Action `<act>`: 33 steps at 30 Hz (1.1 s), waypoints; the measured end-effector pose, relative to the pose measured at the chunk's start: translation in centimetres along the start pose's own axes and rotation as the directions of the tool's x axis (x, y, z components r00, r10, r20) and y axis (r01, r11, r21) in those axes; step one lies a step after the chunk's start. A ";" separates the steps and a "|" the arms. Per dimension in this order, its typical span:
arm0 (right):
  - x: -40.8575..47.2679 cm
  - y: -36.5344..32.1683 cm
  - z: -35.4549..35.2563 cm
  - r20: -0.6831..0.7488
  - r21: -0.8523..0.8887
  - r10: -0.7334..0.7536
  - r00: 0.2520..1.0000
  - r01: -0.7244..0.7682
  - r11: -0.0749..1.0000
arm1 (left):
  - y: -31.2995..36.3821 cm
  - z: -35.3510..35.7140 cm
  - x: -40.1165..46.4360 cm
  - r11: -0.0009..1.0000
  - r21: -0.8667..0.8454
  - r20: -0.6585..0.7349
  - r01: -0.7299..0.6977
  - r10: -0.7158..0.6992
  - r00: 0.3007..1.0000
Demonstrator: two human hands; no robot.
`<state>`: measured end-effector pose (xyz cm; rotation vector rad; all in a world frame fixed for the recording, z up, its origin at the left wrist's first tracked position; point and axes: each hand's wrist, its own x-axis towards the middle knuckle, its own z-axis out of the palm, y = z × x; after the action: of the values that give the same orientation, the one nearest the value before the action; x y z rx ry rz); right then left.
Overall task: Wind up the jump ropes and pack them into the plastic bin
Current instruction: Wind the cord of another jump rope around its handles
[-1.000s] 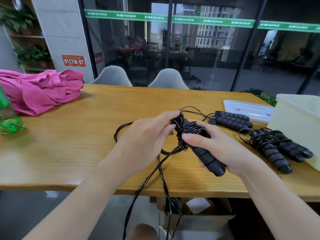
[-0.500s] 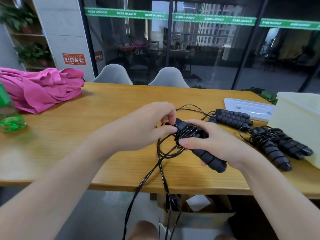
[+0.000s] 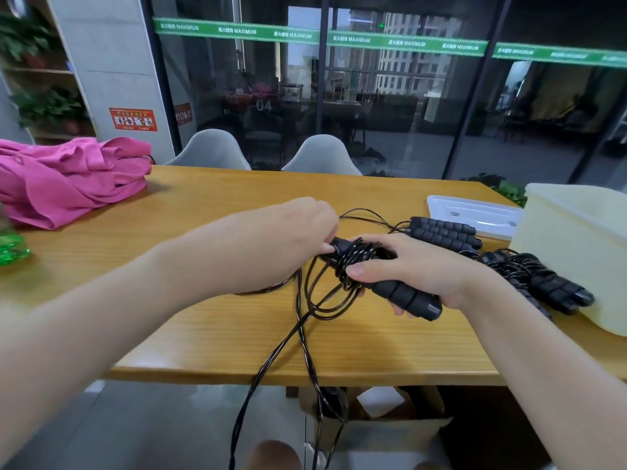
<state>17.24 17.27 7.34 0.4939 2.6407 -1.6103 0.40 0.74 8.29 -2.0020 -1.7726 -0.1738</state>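
Right hand [image 3: 420,266] clamps jump-rope handles [image 3: 403,293], thumb pinning coils; left hand [image 3: 295,232] pinches cord [image 3: 305,320] beside it. Best practice: keep wraps tight, feeding slack steadily.

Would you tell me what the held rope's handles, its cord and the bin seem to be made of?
Handles: probably matte black foam, judging by the ribbed, cushioned segments. Cord: looks like glossy plastic-coated cable, with thin highlights along it. Bin: pale, slightly translucent plastic with smooth walls.
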 end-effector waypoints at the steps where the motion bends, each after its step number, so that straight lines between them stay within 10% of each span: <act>1: 0.2 0.1 -0.2 0.007 -0.015 0.005 1.000 -0.005 1.000 | -0.2 0.2 0.1 0.982 0.144 0.000 -0.121 0.123 0.992; 5: 1.1 0.1 -0.2 0.006 -0.032 0.021 1.000 -0.021 0.999 | -0.5 0.0 0.8 0.900 0.360 0.093 -0.245 0.226 0.970; 10: 2.2 0.0 -0.1 -0.001 -0.002 0.015 1.000 -0.015 1.000 | 0.0 0.0 2.6 0.901 0.405 0.313 -0.157 0.025 0.949; 14: 2.5 0.4 -0.4 -0.007 0.003 0.026 1.000 -0.026 1.000 | -1.8 0.6 1.9 0.907 0.334 0.009 -0.257 0.269 0.963; 20: 2.8 1.9 0.3 -0.133 0.015 0.031 0.991 -0.030 0.999 | -1.1 -0.8 1.7 0.965 0.244 -0.348 -0.100 0.184 0.919; 25: 3.1 1.7 0.9 -0.107 -0.108 0.018 0.994 -0.030 0.994 | -1.1 0.4 1.2 0.978 -0.184 -0.229 0.095 -0.136 0.964; 28: 2.8 1.3 1.5 -0.039 -0.213 -0.036 0.999 0.027 0.977 | -0.8 0.4 1.6 0.772 -0.585 -0.043 0.247 -0.333 0.942; 33: 2.6 1.5 1.3 -0.104 -0.517 -0.188 0.977 0.109 0.849 | -1.8 1.0 3.0 0.515 -0.742 0.145 0.429 -0.501 0.853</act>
<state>14.93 17.49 5.01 0.4030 3.1191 -0.8454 -1.07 4.03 9.00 -1.8412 -2.3958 -1.3814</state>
